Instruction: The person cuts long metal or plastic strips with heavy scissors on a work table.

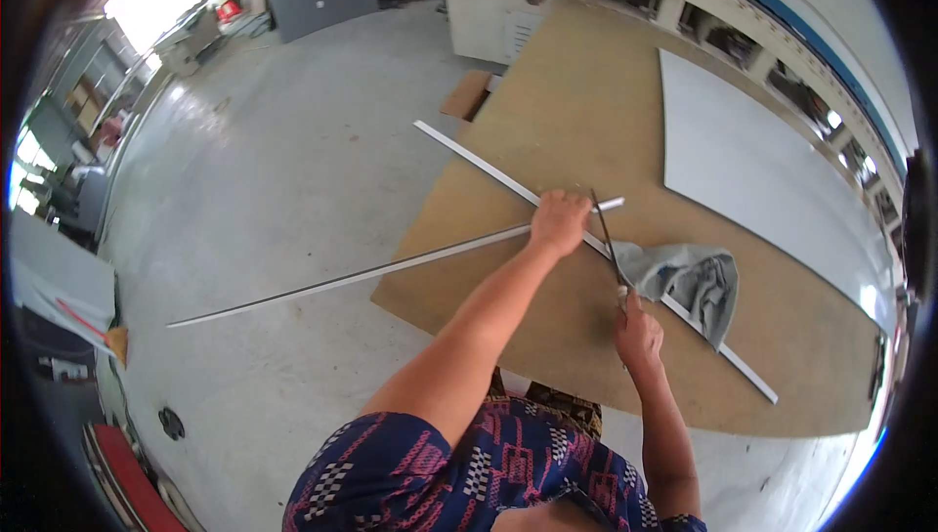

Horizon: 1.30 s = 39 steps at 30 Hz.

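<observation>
My left hand [560, 222] is closed around a long thin metal strip [391, 266] near its right end, pressing where it crosses a second white strip [479, 163]. The held strip's other end reaches far left over the floor. In my right hand [639, 335] is a slim dark file [604, 226] with a pale handle; its blade lies across the held strip just right of my left hand. Beside the file, a crumpled grey-green cloth [718, 288] drapes over the second strip, which runs diagonally across the brown board tabletop [547, 317].
A large white panel [762, 170] lies on the right of the tabletop, below a long machine frame [674, 9]. A cardboard box [467, 94] stands by the table's far left edge. Dark panels [322, 0] lean at the back. Concrete floor [254, 170] stretches left.
</observation>
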{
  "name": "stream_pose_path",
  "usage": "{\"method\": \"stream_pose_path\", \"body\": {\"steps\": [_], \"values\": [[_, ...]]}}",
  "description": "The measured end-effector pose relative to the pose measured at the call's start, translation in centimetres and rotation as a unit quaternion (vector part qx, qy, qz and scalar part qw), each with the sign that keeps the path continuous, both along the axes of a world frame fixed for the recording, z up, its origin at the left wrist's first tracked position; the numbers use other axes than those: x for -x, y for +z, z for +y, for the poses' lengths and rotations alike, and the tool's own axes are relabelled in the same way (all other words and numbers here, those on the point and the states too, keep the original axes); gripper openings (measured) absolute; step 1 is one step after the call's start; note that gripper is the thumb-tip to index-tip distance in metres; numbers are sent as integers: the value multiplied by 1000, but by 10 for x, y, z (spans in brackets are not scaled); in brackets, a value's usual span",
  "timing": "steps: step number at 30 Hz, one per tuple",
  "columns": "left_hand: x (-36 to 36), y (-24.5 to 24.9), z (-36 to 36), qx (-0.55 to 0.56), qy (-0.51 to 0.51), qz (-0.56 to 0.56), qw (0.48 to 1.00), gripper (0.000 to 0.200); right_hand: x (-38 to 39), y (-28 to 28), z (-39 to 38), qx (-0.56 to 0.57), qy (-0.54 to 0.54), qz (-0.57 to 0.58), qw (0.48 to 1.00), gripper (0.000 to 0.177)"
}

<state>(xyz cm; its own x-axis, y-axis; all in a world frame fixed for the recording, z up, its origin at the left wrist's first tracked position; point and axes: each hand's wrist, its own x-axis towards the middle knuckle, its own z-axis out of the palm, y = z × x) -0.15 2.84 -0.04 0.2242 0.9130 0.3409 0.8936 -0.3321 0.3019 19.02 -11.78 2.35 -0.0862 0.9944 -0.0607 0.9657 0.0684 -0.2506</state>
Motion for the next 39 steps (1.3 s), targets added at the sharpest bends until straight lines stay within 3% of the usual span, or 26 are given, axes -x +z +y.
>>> {"method": "stream_pose_path", "body": {"steps": [6, 9, 18, 27, 33, 39], "values": [[-2, 2, -1, -4, 9, -6, 1000, 12, 22, -2, 55, -55, 27, 53, 997, 43], [-1, 3, 0, 25, 15, -6, 1000, 14, 31, -8, 80, -21, 17, 53, 998, 41], [-2, 3, -2, 1, 13, 21, 1000, 13, -6, -3, 6, -1, -5, 32, 999, 52], [0, 4, -2, -6, 8, 26, 1000, 14, 44, -6, 100, -34, -9, 52, 998, 34], [0, 2, -2, -7, 11, 9, 1000, 13, 3, -5, 19, -8, -10, 23, 1000, 45], [1, 1, -1, 1, 9, 14, 1000, 13, 21, -2, 52, -31, 9, 34, 999, 48]]}}
